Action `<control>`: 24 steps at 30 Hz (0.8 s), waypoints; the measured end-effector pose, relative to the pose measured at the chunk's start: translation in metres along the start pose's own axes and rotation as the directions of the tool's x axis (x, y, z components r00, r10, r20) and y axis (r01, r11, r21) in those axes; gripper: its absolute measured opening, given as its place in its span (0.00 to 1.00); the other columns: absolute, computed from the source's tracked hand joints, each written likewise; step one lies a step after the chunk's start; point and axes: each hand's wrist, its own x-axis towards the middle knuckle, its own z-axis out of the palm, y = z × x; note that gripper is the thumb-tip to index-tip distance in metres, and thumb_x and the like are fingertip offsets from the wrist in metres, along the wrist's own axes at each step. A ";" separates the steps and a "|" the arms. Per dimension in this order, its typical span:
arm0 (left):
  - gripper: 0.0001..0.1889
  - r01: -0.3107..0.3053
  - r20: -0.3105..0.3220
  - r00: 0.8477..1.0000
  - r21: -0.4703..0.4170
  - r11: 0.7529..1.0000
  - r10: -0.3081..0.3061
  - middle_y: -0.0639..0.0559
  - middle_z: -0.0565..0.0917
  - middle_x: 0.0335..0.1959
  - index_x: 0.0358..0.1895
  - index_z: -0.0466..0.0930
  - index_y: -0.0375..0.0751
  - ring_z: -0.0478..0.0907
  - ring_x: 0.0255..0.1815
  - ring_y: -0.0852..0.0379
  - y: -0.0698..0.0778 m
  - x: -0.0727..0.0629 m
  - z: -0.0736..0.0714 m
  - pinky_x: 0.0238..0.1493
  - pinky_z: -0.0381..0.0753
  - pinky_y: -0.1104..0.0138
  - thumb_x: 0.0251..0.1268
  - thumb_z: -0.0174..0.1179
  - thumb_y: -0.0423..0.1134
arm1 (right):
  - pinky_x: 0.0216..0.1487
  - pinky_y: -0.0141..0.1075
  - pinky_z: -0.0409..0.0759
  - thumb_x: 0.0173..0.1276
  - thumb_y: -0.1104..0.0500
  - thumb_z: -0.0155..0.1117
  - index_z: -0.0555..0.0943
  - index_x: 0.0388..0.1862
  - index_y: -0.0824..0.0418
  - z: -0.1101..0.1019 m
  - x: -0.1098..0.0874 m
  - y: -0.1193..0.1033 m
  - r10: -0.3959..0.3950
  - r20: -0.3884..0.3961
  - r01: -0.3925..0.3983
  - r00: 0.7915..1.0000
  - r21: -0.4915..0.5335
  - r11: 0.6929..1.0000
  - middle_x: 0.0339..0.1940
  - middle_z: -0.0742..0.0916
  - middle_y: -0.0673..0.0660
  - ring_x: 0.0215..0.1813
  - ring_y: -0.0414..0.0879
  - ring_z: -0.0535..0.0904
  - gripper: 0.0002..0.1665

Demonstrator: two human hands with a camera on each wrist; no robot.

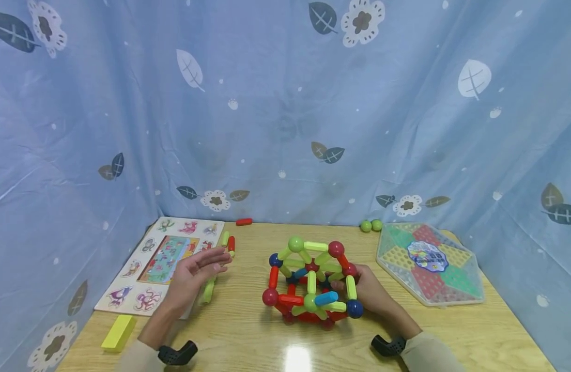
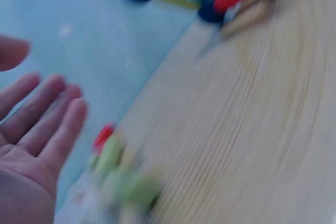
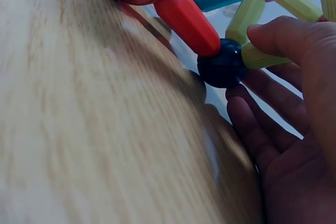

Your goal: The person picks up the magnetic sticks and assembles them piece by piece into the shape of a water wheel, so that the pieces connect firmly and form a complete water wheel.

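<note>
A ball-and-stick frame of red, yellow-green and blue sticks with coloured balls stands right of the table's middle. My right hand holds it from the right side. In the right wrist view, the thumb and fingers pinch a yellow-green stick beside a dark blue ball. A light blue stick juts from the frame's front green ball. My left hand hovers at the left with fingers extended and nothing in it. Loose yellow-green sticks and a red stick lie beside it, partly hidden.
A white picture board lies at the left, with a yellow block in front. At the back lie a red stick and two green balls. A hexagonal game box sits at right. Blue curtains enclose the table.
</note>
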 end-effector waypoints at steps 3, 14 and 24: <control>0.22 0.017 0.069 0.997 0.101 0.995 -0.024 0.41 0.90 0.62 0.73 0.73 0.20 0.90 0.61 0.55 0.004 -0.009 -0.029 0.61 0.89 0.61 0.82 0.59 0.27 | 0.55 0.35 0.87 0.74 0.63 0.76 0.90 0.59 0.61 0.001 0.001 -0.002 -0.008 -0.007 0.008 1.000 -0.010 1.000 0.49 0.95 0.57 0.49 0.44 0.90 0.16; 0.20 0.055 0.016 0.997 0.460 0.886 -0.071 0.38 0.89 0.62 0.69 0.83 0.34 0.89 0.62 0.47 -0.002 0.003 -0.041 0.59 0.87 0.70 0.80 0.66 0.36 | 0.58 0.34 0.86 0.74 0.62 0.76 0.89 0.60 0.62 0.001 0.000 -0.003 0.006 -0.013 -0.006 1.000 -0.002 1.000 0.50 0.95 0.58 0.53 0.45 0.91 0.17; 0.18 0.185 -0.079 0.977 0.777 0.602 -0.198 0.43 0.91 0.55 0.61 0.89 0.36 0.88 0.53 0.48 -0.018 0.049 -0.005 0.59 0.88 0.48 0.72 0.73 0.34 | 0.58 0.35 0.87 0.75 0.63 0.75 0.89 0.60 0.63 0.002 -0.002 -0.004 -0.002 -0.009 0.002 1.000 0.012 1.000 0.51 0.95 0.59 0.53 0.45 0.91 0.17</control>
